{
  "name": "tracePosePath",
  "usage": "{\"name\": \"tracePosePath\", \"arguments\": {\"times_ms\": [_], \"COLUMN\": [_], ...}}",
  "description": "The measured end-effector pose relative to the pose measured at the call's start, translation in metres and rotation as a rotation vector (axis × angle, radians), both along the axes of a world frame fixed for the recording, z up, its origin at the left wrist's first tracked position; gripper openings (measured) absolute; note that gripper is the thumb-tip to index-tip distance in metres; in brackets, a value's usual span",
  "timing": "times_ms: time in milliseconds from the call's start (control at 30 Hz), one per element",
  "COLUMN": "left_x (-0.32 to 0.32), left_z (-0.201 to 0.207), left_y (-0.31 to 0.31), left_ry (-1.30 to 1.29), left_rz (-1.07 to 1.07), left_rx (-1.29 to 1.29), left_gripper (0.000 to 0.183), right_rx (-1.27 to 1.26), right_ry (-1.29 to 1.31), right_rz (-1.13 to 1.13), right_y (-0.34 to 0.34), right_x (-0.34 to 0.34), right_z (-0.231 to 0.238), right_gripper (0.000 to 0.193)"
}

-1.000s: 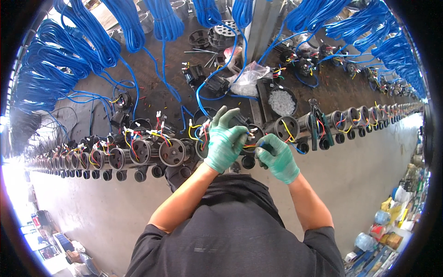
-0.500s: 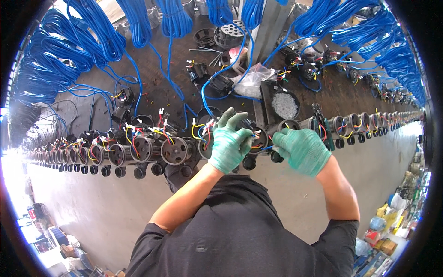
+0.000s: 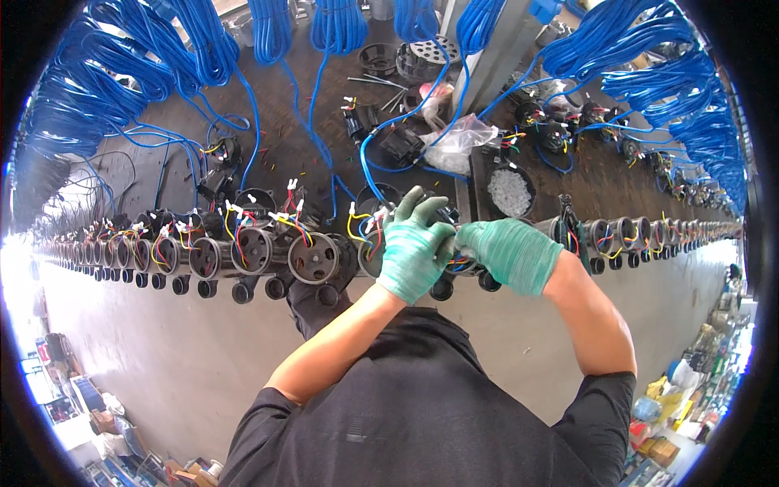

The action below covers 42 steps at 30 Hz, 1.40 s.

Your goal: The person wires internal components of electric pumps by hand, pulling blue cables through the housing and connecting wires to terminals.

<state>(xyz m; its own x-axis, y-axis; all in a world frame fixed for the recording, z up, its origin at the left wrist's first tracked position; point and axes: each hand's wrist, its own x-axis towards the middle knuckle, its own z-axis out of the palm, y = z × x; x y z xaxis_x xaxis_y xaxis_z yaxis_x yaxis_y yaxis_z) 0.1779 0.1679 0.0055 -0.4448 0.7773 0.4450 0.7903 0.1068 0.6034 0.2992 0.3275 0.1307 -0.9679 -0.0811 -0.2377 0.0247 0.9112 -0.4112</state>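
Observation:
My left hand (image 3: 415,247), in a green-grey glove, is closed with thumb and forefinger on thin coloured wires above the row of black round housings. My right hand (image 3: 513,253), gloved the same way, is pinched up against the left fingertips; what lies between its fingers is too small to tell. A black part with a blue cable (image 3: 365,166) running to it sits partly hidden behind my left hand. Beside the hands, a black housing (image 3: 314,258) with a holed inner plate shows red, yellow and blue wires with white connectors.
Beyond my right hand stands a black bowl of small clear pieces (image 3: 510,191). A clear plastic bag (image 3: 462,142) and black motor-like parts (image 3: 402,146) lie on the dark bench (image 3: 280,122). Coiled blue cables (image 3: 339,28) hang along the far side, near a grey metal post (image 3: 495,57).
My right hand has moved left, and its fingertips now meet those of my left hand. The left hand keeps its pinch. The whole view has shifted slightly.

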Motion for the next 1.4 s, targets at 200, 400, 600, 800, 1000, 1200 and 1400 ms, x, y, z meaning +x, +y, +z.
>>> {"name": "tracePosePath", "arguments": {"times_ms": [200,400,600,800,1000,1200,1400], "left_x": [-0.001,0.000,-0.002,-0.008,-0.009,-0.008,-0.011], "left_z": [0.006,0.009,0.008,0.013,0.008,0.008,0.005], "left_y": [-0.001,-0.001,-0.003,-0.009,-0.008,-0.008,-0.009], "left_ry": [-0.007,0.003,-0.045,-0.100,-0.085,-0.065,-0.119], "left_rz": [-0.009,-0.004,-0.028,-0.139,-0.198,-0.199,-0.183], "left_rx": [0.001,0.007,0.059,0.088,0.098,0.105,0.136], "left_gripper": [0.013,0.020,0.022,0.022,0.027,0.029,0.029], "right_rx": [0.288,0.294,0.037,-0.318,-0.719,-1.089,-0.850], "right_ry": [0.298,0.202,0.128,0.171,-0.053,-0.125,0.183], "right_rz": [0.057,-0.085,-0.356,-0.531,-0.876,-1.048,-1.006], "right_y": [-0.002,-0.006,-0.007,-0.017,-0.026,-0.038,-0.043], "right_x": [-0.007,-0.006,0.002,0.011,0.018,0.025,0.034], "right_z": [-0.003,-0.023,-0.038,-0.045,-0.042,-0.045,-0.051], "right_gripper": [0.016,0.010,0.018,0.016,0.024,0.029,0.015]}}
